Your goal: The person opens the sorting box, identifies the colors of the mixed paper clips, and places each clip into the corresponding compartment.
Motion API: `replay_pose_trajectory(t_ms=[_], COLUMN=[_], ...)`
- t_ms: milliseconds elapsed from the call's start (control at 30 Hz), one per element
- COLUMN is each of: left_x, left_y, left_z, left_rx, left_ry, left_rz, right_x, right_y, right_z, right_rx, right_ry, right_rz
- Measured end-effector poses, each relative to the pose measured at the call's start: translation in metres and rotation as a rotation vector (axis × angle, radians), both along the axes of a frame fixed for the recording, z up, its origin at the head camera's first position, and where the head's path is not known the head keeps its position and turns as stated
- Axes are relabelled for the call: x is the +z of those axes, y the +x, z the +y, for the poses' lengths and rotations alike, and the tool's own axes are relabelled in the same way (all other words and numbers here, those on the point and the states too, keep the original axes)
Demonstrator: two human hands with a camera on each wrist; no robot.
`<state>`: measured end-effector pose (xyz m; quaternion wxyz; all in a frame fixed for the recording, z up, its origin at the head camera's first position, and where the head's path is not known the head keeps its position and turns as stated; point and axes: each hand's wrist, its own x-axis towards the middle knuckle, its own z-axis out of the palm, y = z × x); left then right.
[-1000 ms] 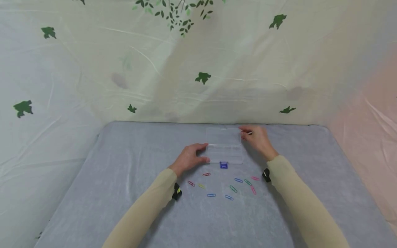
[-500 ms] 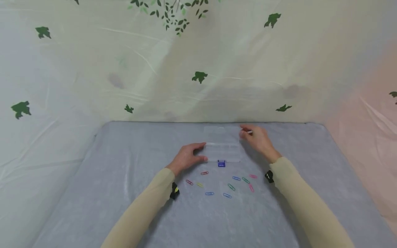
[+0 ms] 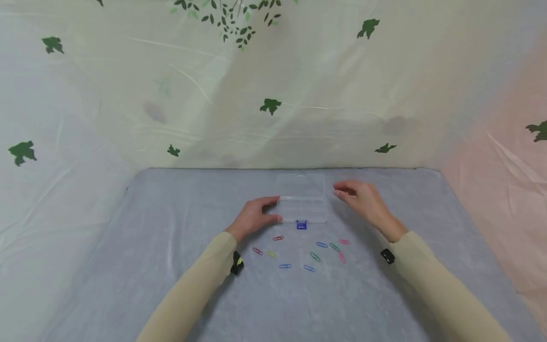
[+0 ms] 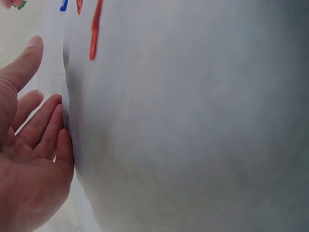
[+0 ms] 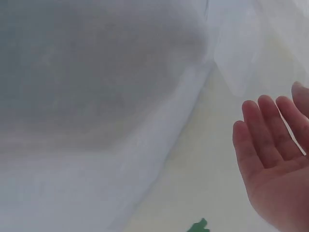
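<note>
A clear plastic box (image 3: 301,209) with inner divisions stands on the cloth, its transparent lid (image 3: 301,185) laid back behind it. On the box's front edge sits a blue latch (image 3: 301,224). My left hand (image 3: 252,217) holds the box's left end, thumb at the front corner and forefinger near the hinge line. In the left wrist view, that hand (image 4: 36,130) has its thumb raised apart from the fingers. To the right of the lid, my right hand (image 3: 361,198) hovers with nothing in it. The right wrist view shows the same hand (image 5: 275,154) with fingers extended.
Several paper clips lie scattered in front of the box, among them a red clip (image 3: 278,238), a yellow clip (image 3: 272,254), a blue clip (image 3: 309,268) and a pink clip (image 3: 342,258). Grey cloth (image 3: 171,285) covers the table. A patterned curtain (image 3: 213,95) rises behind it.
My right hand has let go of the lid's right edge and moved away to the right. The lid stays folded back, and my left hand keeps its place at the box.
</note>
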<state>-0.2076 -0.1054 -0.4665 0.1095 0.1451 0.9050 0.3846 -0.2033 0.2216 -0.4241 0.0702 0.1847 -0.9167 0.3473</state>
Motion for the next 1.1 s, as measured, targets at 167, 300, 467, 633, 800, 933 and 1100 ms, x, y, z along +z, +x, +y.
replay_pose_trajectory(t_ms=[167,300,467,633,800,933,1100], left_x=[0.000,0.000,0.000,0.000,-0.001,-0.001,-0.001], left_y=[0.000,0.001,0.001,0.001,0.000,0.001,0.002], left_z=[0.001,0.002,0.003,0.002,0.000,-0.001,-0.001], left_rx=[0.002,0.010,0.013,0.014,0.005,0.005,0.005], left_ry=[0.000,0.004,0.005,0.011,0.009,0.005,-0.002], left_rz=[-0.003,-0.020,-0.024,-0.020,-0.008,-0.011,-0.012], right_x=[0.003,0.003,0.002,0.000,-0.008,-0.015,-0.023], right_y=[0.018,0.032,0.046,0.057,0.068,0.075,0.079], right_z=[0.004,0.006,0.008,0.012,0.017,0.020,0.023], right_rx=[0.055,0.100,0.136,0.141,0.146,0.142,0.137], right_ry=[0.067,0.096,0.120,0.163,0.182,0.198,0.231], right_rz=[0.017,0.013,0.016,0.021,0.005,-0.003,-0.001])
